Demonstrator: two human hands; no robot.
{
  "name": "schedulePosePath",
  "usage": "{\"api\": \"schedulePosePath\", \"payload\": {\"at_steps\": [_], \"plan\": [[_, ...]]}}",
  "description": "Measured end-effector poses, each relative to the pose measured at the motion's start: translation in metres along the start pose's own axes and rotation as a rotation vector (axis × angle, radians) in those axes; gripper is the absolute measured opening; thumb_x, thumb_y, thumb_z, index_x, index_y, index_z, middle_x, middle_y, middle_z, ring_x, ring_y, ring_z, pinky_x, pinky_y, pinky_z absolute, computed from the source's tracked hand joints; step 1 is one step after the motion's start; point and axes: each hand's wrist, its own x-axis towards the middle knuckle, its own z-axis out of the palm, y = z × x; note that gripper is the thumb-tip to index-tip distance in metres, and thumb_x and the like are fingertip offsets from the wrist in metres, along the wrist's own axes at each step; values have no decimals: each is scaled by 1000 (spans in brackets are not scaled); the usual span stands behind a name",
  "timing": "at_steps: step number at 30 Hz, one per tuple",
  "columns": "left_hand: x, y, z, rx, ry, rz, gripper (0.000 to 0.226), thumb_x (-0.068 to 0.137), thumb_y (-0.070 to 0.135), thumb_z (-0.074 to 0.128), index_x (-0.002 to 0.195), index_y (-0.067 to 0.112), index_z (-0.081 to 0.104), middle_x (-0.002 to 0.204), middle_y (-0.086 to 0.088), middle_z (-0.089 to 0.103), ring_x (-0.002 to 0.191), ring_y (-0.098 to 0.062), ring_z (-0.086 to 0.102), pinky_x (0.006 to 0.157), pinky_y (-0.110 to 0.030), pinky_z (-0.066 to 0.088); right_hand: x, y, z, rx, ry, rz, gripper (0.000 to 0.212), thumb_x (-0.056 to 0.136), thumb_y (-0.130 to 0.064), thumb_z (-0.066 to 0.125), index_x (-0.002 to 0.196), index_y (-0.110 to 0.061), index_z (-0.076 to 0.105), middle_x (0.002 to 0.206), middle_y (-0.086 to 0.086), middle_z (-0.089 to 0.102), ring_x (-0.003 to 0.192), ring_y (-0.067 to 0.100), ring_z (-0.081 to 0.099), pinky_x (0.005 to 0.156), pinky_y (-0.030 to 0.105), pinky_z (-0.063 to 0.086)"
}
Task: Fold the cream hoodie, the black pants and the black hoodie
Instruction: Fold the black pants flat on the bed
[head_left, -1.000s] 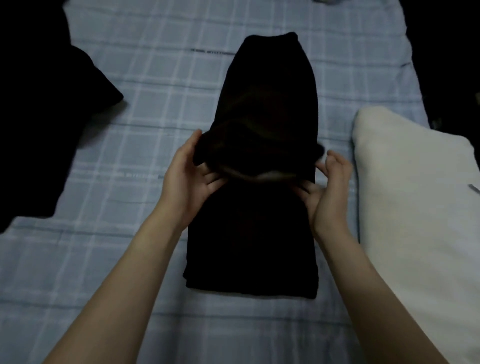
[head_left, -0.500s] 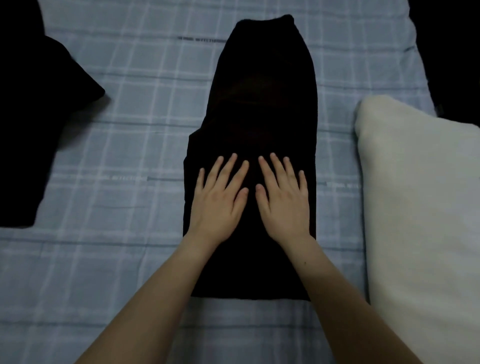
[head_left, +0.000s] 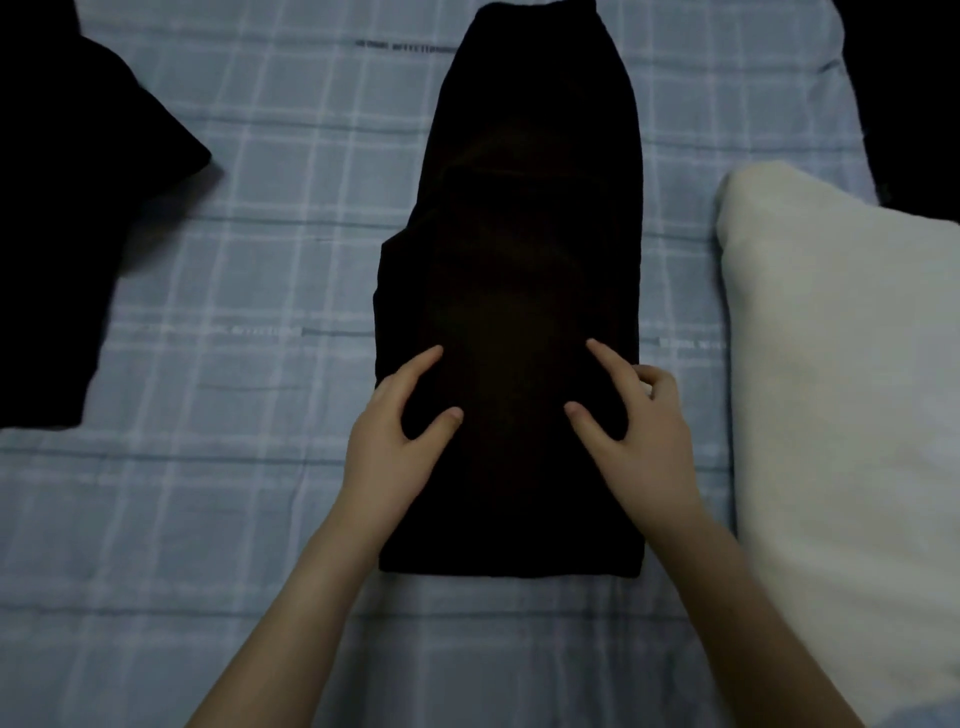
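Now the left hand and right hand clutch the side edges of flat, oblong pants; checked sheet shows either side.

We see a bedsheet spread flat under everything, pale blue-grey and crossed by lighter stripes that make a wide check. Soft creases run across it, most clearly in the near part. Short strips of dark lettering sit along some of the stripes: one near the far edge, one at the left of the middle, and a fainter one at the right. We cannot read any of them. Past the sheet's far right edge lies a dark area, and we cannot tell what it is.
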Motion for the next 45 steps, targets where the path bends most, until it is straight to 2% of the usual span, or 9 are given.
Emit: {"api": "schedulePosePath", "payload": {"at_steps": [4, 14, 16, 20, 23, 30, 34, 40, 45], "plan": [[-3, 3, -6, 30, -87, 26, 62, 90, 27, 68, 142, 47, 41, 128, 31, 46, 113, 28, 38, 85, 8, 30, -8, -2, -5, 70, -19, -29, 62, 92, -42, 65, 143, -57, 34, 122, -14, 48, 105, -23, 45, 80, -3, 36], [-46, -10, -8, -68, -148, -17, 64, 88, 27, 71, 142, 47, 43, 132, 31, 49, 120, 23, 40, 90, 5, 31, -60, 10, -7, 120, -78, 9, 66, 89, -31, 73, 144, -47, 42, 133, -18, 55, 117, -10, 51, 93, 2, 39], [-50, -5, -6, 125, -98, 16, 64, 90, 37, 66, 146, 46, 37, 143, 16, 42, 122, 16, 37, 99, -5, 32, -61, 4, -4, 31, -37, 30, 65, 92, -34, 69, 148, -45, 38, 131, -6, 49, 115, 3, 51, 92, 9, 39], [-22, 19, 1, 714, 93, 346, 63, 97, 46, 44, 155, 28, 25, 163, -9, 18, 146, -32, 20, 116, -49, 22, -30, -23, 3, -243, 188, -241, 57, 101, -33, 48, 155, -25, 33, 161, 12, 27, 149, 30, 23, 121, 42, 23], [15, 28, 16, 834, -7, 495, 60, 102, 41, 33, 157, 19, 22, 164, -3, 17, 152, -27, 12, 122, -49, 11, 11, -40, 15, -322, 189, -322, 58, 104, -28, 43, 158, -24, 24, 165, 4, 21, 154, 27, 10, 125, 45, 11], [118, 20, 25, 893, -51, 503, 61, 102, 44, 19, 156, 17, 22, 163, -1, 21, 152, -23, 13, 122, -45, 6, 104, -35, 33, -525, 145, -350, 54, 106, -35, 32, 158, -23, 24, 165, 3, 23, 154, 24, 11, 124, 45, 9], [116, 15, 29, 867, -72, 463, 57, 104, 40, 27, 156, 18, 22, 164, 0, 19, 152, -21, 13, 123, -41, 6, 103, -33, 40, -567, 72, -312, 54, 106, -37, 30, 159, -25, 22, 166, 0, 19, 154, 20, 7, 125, 43, 5], [182, 45, -5, 676, -54, 568, 52, 94, 46, 41, 140, 25, 53, 145, -9, 46, 132, -28, 41, 113, -49, 29, 177, -52, -13, -411, 205, -428, 56, 100, -42, 39, 155, -36, 30, 164, 3, 25, 152, 31, 16, 121, 54, 15], [295, 82, -11, 284, -121, 245, 58, 95, 35, 60, 148, 38, 37, 149, -12, 32, 142, -28, 27, 119, -38, 23, 276, -66, -45, -177, 26, -238, 63, 97, -49, 53, 151, -54, 20, 166, 8, 11, 151, 31, 14, 122, 50, 18]]}}
